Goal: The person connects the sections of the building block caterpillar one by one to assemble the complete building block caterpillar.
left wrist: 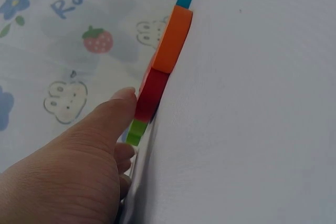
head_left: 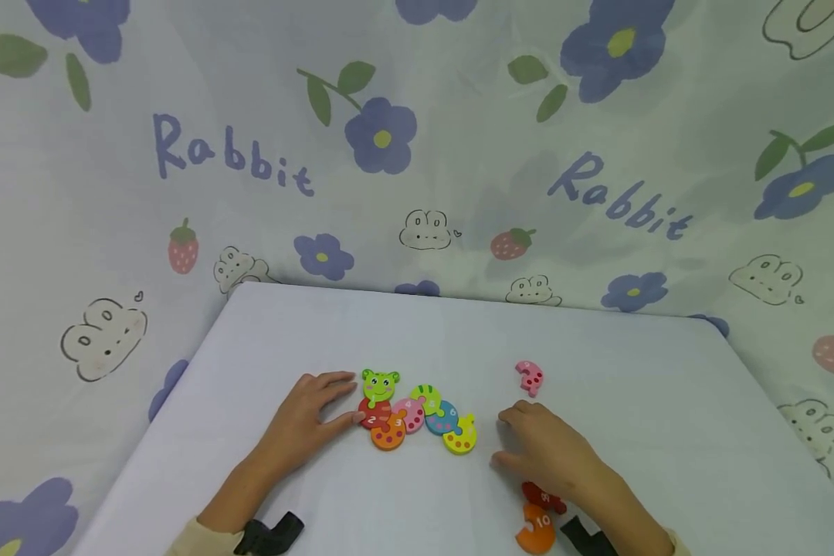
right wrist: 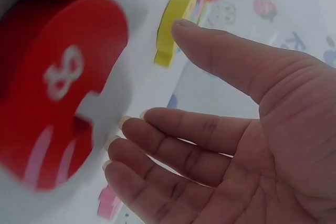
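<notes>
A caterpillar puzzle lies joined on the white table: green face piece (head_left: 380,384), red piece 2 (head_left: 368,413), orange piece 3 (head_left: 388,438), then pink, green, blue and a yellow end piece (head_left: 461,437). At its left end my left hand (head_left: 302,425) rests with the thumb at the red piece's edge and the fingers beside the green face. My right hand (head_left: 549,448) hovers right of the yellow piece, fingers extended and apart, palm empty in the right wrist view. A loose pink piece (head_left: 530,378) lies beyond it; a red piece 8 (right wrist: 58,93) lies near its wrist.
An orange piece 10 (head_left: 537,531) lies beside the red piece 8, close to the table's near side. Behind the white table (head_left: 459,332) hangs a cloth (head_left: 452,100) printed with flowers, rabbits and strawberries. Black straps (head_left: 274,533) show at both wrists.
</notes>
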Available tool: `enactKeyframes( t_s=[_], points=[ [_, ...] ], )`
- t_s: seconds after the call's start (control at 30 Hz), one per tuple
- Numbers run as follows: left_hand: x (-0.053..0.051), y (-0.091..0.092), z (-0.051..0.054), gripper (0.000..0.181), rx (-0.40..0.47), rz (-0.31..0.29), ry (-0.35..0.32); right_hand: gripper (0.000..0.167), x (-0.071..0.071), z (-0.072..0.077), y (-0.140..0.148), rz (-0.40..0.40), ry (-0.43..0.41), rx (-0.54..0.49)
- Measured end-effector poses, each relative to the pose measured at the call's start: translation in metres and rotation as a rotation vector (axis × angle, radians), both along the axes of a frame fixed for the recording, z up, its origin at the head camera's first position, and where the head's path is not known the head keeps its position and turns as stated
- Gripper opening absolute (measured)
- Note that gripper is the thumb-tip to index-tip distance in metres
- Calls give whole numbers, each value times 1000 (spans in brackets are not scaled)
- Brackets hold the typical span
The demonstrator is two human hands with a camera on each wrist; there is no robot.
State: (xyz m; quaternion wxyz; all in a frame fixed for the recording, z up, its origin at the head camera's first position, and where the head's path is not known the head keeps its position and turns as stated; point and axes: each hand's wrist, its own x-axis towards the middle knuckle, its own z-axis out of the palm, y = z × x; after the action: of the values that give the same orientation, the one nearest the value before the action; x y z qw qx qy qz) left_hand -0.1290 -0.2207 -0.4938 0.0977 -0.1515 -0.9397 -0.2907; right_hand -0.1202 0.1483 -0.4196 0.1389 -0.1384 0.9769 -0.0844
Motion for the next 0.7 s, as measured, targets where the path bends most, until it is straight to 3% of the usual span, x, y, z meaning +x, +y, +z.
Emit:
enactKeyframes(
  t_s=[0.13,0.5,0.7],
  points=[
    [-1,0,0,56,3,-2,12,58,4,2,11,-51,-22,-4],
    [1,0,0,54,18,-12,28,58,26,5,40,-81,-52,-55],
    [0,1,1,57,16,-14,26,60,46,2,52,-36,-18,-108]
  ],
)
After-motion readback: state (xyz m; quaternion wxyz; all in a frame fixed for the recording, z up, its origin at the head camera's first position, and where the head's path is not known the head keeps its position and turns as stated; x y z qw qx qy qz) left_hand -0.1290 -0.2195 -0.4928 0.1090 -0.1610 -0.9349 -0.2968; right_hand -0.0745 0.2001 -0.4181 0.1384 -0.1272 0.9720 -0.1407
